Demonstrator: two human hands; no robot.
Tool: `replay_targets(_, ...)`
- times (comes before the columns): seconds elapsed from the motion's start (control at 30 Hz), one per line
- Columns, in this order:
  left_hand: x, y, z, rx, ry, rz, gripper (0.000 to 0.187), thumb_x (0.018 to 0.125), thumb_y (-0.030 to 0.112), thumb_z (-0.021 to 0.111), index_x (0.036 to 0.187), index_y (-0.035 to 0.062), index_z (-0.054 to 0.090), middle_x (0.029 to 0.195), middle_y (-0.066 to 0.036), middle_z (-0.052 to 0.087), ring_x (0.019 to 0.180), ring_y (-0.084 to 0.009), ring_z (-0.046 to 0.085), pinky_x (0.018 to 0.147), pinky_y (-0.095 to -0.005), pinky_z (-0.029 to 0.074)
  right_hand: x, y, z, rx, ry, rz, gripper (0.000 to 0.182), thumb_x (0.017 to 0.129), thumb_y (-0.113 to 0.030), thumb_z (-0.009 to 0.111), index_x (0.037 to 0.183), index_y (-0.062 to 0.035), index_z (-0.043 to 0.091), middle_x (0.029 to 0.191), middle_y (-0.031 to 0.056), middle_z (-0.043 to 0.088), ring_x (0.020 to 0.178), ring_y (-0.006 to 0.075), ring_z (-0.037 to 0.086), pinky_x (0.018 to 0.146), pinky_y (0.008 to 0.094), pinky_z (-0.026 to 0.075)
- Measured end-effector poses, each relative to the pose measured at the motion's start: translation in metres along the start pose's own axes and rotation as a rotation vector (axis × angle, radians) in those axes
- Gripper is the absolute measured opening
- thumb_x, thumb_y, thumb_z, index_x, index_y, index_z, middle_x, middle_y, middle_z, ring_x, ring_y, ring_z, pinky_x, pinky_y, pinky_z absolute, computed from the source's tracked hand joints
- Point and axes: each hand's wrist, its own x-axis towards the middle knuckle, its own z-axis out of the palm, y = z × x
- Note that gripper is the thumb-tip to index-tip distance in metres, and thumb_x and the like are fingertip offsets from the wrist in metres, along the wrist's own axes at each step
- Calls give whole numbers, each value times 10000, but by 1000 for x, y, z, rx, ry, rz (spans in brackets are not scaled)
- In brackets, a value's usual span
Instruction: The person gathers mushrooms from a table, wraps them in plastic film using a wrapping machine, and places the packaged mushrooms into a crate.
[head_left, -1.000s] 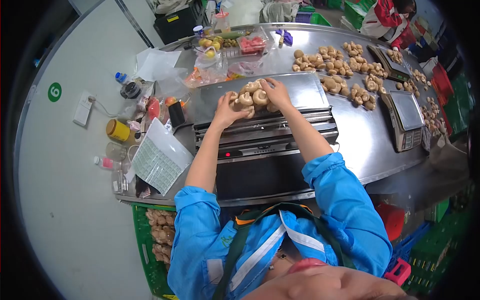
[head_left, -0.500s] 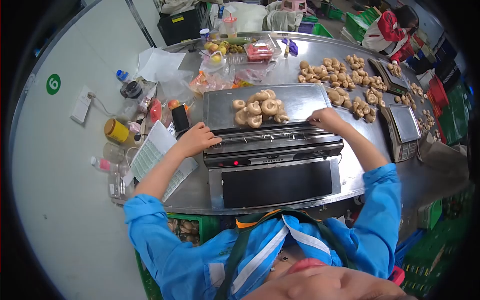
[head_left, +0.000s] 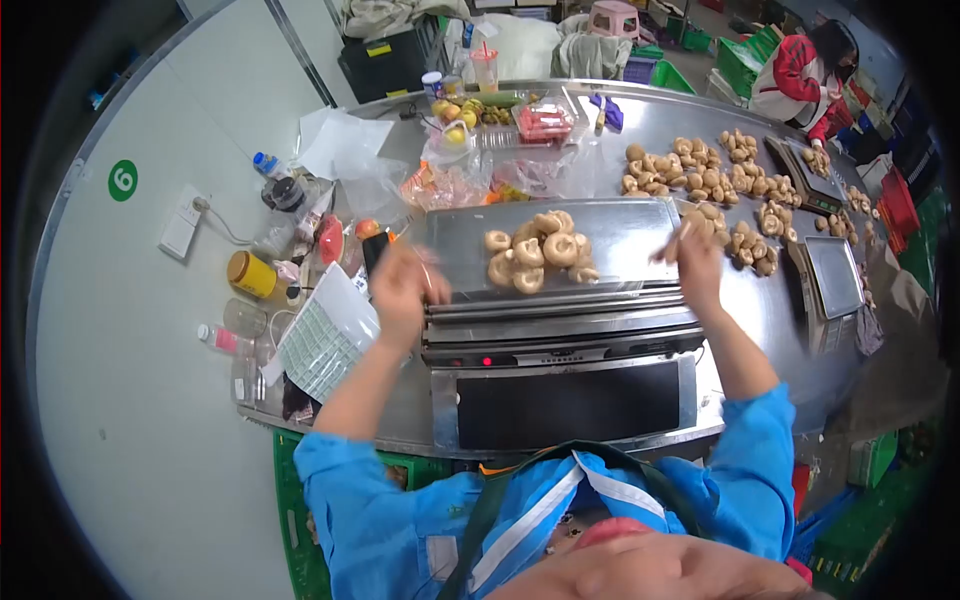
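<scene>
Lifting off the wrapper's (head_left: 560, 330) front edge, both hands were raised at either side of the mushrooms (head_left: 538, 256), which stayed heaped on the plate (head_left: 630, 232). Left hand (head_left: 402, 285) and right hand (head_left: 692, 245) seemingly pinched film; blur made the grip impossible to tell.

Both of the person's arms, in blue sleeves pushed up to the elbow, reach forward and spread apart with bare forearms. The left hand (head_left: 403, 283) is raised near the bench's left side, blurred, with its fingers curled loosely inward. The right hand (head_left: 693, 243) is lifted farther toward the right, wrist bent slightly up, its fingers (head_left: 672, 243) pinched together and pointing left; whether they grip anything cannot be told.
</scene>
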Motion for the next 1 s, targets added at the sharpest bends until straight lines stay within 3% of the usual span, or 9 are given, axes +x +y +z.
replay_targets(0.1,102,-14,34,20,446,123,205,930,192,419,924,8,509,749,-102,603,671,-215,596,667,-360,483,91,-21,50,33,312,-122,212,934,-180,430,882,14,499,757,134,625,744,209,623,708,315,486)
replay_targets(0.27,103,-197,-21,1073,-83,66,215,875,208,436,952,64,576,954,-158,609,923,-348,562,787,-430,438,117,150,29,-971,-263,58,208,906,-220,442,971,-50,543,997,164,617,906,312,589,790,392,446)
replay_targets(0.37,95,-193,-40,1096,-287,271,220,875,213,443,947,44,565,1012,-148,596,976,-333,542,821,-385,419,93,163,25,-1006,-401,-508,217,909,-233,432,958,-68,563,955,175,607,901,377,558,802,417,428)
replay_targets(0.43,69,-176,-40,1052,-373,247,229,881,221,439,944,40,564,1020,-150,593,996,-329,530,837,-372,407,72,145,24,-830,-428,-125,243,919,-223,417,951,-35,567,906,172,595,860,334,558,784,367,429)
replay_targets(0.5,41,-144,-33,600,-392,-371,254,899,243,434,960,35,567,1027,-153,590,987,-311,535,834,-357,402,39,124,29,-629,-400,46,254,923,-223,413,966,-24,565,862,162,590,812,294,555,754,347,430)
replay_targets(0.63,0,-118,-31,909,-485,-121,341,923,310,440,981,-6,555,803,-151,580,809,-208,580,716,-342,426,-8,93,21,-731,-436,285,294,933,-218,401,1023,4,572,732,120,568,683,196,522,666,298,427)
replay_targets(0.8,-48,-65,4,628,-256,-393,407,934,358,433,884,-24,564,603,-65,517,540,-150,551,508,-304,418,-50,49,21,-482,-356,254,323,943,-231,387,1037,5,587,694,85,569,614,154,499,591,296,422)
replay_targets(0.93,-131,-77,21,147,-110,-1082,368,922,339,466,861,-1,593,656,-48,582,523,-117,563,489,-222,427,-134,52,18,-182,-238,877,397,953,-330,398,924,12,597,799,33,602,762,81,519,690,264,435)
replay_targets(1.0,-174,-103,16,216,-201,-982,336,922,303,481,858,-6,595,650,-62,605,539,-109,568,498,-220,431,-169,72,1,-128,-265,1004,369,940,-306,443,903,22,607,808,26,611,760,79,529,691,257,439)
